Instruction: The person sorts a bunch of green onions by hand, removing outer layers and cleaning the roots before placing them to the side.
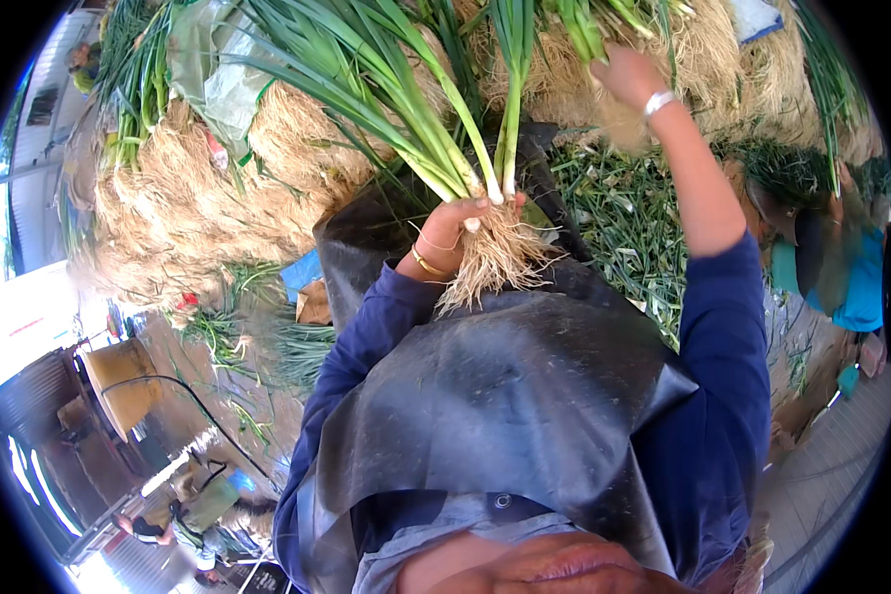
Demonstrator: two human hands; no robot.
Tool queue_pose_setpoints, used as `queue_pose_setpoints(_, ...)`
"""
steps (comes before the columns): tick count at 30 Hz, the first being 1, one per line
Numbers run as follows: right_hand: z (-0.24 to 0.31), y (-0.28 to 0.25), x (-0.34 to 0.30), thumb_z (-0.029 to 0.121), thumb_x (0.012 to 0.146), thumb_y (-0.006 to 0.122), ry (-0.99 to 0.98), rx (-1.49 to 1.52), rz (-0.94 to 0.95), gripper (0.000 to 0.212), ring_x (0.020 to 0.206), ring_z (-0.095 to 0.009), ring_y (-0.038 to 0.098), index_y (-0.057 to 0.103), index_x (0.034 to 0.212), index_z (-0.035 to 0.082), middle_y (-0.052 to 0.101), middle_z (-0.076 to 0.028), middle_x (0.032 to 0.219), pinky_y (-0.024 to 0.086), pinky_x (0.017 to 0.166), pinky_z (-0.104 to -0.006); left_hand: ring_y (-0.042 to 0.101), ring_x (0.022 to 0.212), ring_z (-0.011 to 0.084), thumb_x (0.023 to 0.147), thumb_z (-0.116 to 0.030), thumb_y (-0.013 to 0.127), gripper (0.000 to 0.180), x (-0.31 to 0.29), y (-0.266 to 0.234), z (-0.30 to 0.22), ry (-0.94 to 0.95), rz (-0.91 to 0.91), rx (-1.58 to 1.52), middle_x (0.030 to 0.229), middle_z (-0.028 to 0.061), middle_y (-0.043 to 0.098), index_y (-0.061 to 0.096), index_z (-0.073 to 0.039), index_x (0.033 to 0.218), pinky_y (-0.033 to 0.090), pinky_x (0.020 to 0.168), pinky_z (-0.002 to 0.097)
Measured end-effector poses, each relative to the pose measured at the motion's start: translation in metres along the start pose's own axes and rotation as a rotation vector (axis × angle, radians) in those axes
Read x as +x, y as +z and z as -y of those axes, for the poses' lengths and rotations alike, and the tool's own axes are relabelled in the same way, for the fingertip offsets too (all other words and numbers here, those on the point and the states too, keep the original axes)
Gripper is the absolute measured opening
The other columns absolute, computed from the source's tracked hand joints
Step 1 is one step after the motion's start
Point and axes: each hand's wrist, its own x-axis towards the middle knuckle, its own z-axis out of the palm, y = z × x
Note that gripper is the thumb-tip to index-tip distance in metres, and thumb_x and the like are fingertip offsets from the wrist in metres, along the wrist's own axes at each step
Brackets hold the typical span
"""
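A bunch of green onions (445,168) is gripped near its white ends in my left hand (443,238). Its leaves fan upward and its pale, stringy roots (500,259) hang over my dark apron (505,386). My right hand (628,81) reaches up and to the right, fingers closed around the stalks of more green onions (579,30) at the edge of the heap. Blurred roots dangle beneath that hand. Behind both hands lies a large heap of green onions (312,148), root ends facing me.
Loose cut leaves (618,233) cover the ground right of my lap. A translucent green-edged sack (218,74) lies on the heap at left. Beside my left forearm are a blue and brown scrap (309,287). Another person in blue (861,282) is at the right edge; others stand lower left.
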Motion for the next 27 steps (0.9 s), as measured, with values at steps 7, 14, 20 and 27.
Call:
queue_pose_setpoints(7, 0.102, 0.031, -0.127, 0.039, 0.084, 0.060, 0.078, 0.956, 0.324, 0.040, 0.069, -0.015, 0.056, 0.060, 0.096, 0.001, 0.065, -0.006, 0.085, 0.047, 0.065, -0.0288, 0.060, 0.102, 0.0265, 0.078, -0.017, 0.061, 0.050, 0.019, -0.008, 0.002, 0.060, 0.089, 0.054, 0.112, 0.0162, 0.060, 0.051, 0.006, 0.121, 0.049, 0.090, 0.0385)
queue_pose_setpoints(14, 0.124, 0.015, -0.127, 0.032, 0.094, 0.049, 0.355, 1.739, -0.148, 0.026, 0.061, -0.009, 0.041, 0.050, 0.082, 0.008, 0.046, -0.001, 0.066, 0.034, 0.056, -0.0241, 0.061, 0.096, 0.0273, 0.080, -0.011, 0.057, 0.046, 0.010, 0.003, 0.009, 0.133, -0.037, -0.070, 0.110, 0.0175, 0.060, 0.048, 0.005, 0.123, 0.050, 0.087, 0.0395)
queue_pose_setpoints(20, 0.098, 0.027, -0.190, 0.028, 0.099, 0.038, 0.248, 2.219, 0.204, 0.029, 0.045, -0.006, 0.030, 0.041, 0.076, 0.012, 0.031, 0.004, 0.053, 0.024, 0.040, -0.0203, 0.063, 0.088, 0.0273, 0.082, -0.024, 0.056, 0.046, 0.002, 0.003, 0.005, 0.224, -0.134, 0.073, 0.102, 0.0171, 0.063, 0.051, 0.005, 0.117, 0.053, 0.080, 0.0382)
queue_pose_setpoints(27, 0.123, 0.076, -0.113, 0.021, 0.091, 0.057, 0.269, 1.853, 0.269, 0.027, 0.060, -0.005, 0.053, 0.053, 0.113, 0.006, 0.058, 0.001, 0.080, 0.042, 0.049, -0.0185, 0.063, 0.087, 0.0255, 0.082, -0.032, 0.060, 0.047, -0.002, 0.015, -0.001, 0.125, -0.122, 0.108, 0.101, 0.0145, 0.064, 0.054, 0.002, 0.113, 0.053, 0.078, 0.0369)
